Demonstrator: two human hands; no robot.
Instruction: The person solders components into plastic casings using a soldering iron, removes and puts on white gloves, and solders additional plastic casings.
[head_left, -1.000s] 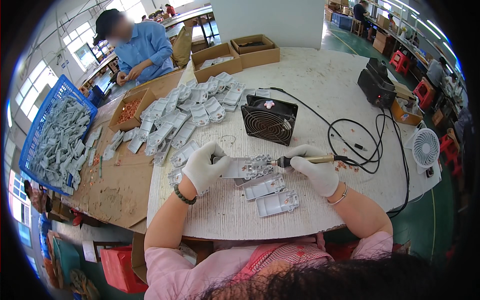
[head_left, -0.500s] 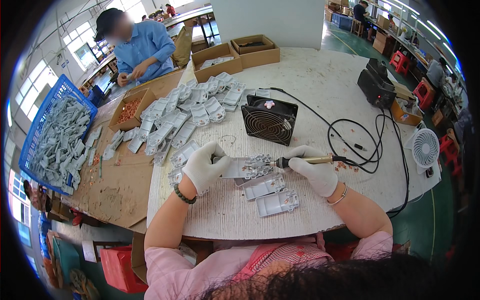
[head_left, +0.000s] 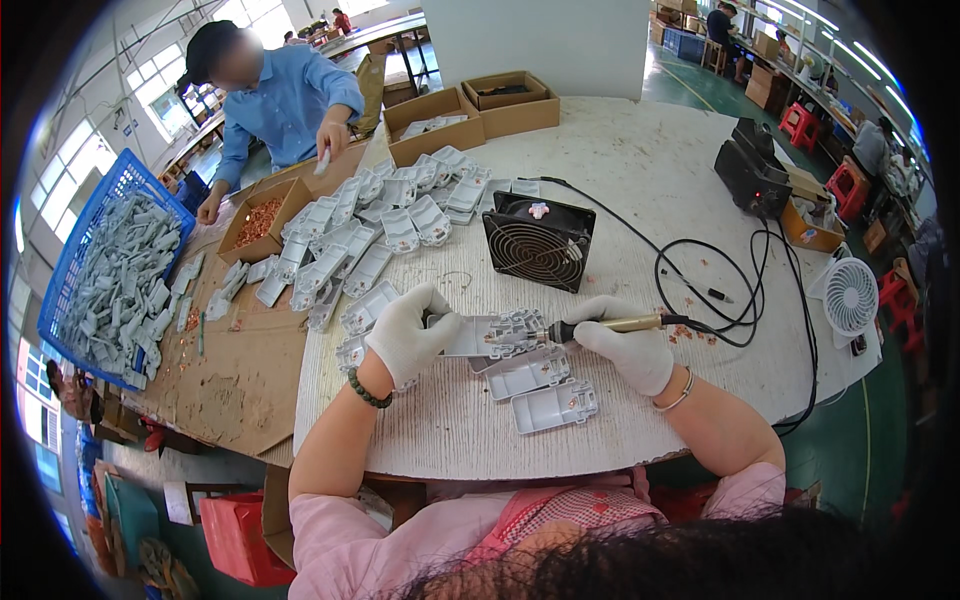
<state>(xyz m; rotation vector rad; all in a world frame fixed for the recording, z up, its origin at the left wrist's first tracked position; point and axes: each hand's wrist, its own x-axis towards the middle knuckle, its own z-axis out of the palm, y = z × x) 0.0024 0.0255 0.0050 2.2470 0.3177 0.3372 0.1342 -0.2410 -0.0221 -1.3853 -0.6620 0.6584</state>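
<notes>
In a white glove, my left hand (head_left: 412, 332) pinches the left end of a grey plastic housing (head_left: 474, 336), a shallow open tray with small copper-coloured parts at its right end. My gloved right hand (head_left: 630, 345) grips a soldering iron (head_left: 630, 323) by its gold-coloured handle. The iron points left, its tip at the right end of that housing; exact contact is too small to tell. Just below lie two more grey housings, one (head_left: 527, 374) partly under the held one and another (head_left: 555, 406) nearer me.
A black square fan (head_left: 538, 240) stands beyond my hands. Many housings (head_left: 345, 230) are heaped at left, near a box of copper parts (head_left: 262, 222) and a blue basket (head_left: 120, 270). At right are a black soldering station (head_left: 752, 165), looping cable and a small white fan (head_left: 850, 295). A co-worker (head_left: 275, 95) sits across.
My right hand and the iron have shifted very slightly, the iron tilting a little. The co-worker's hands have moved apart, one reaching toward the heap with a small pale piece.
</notes>
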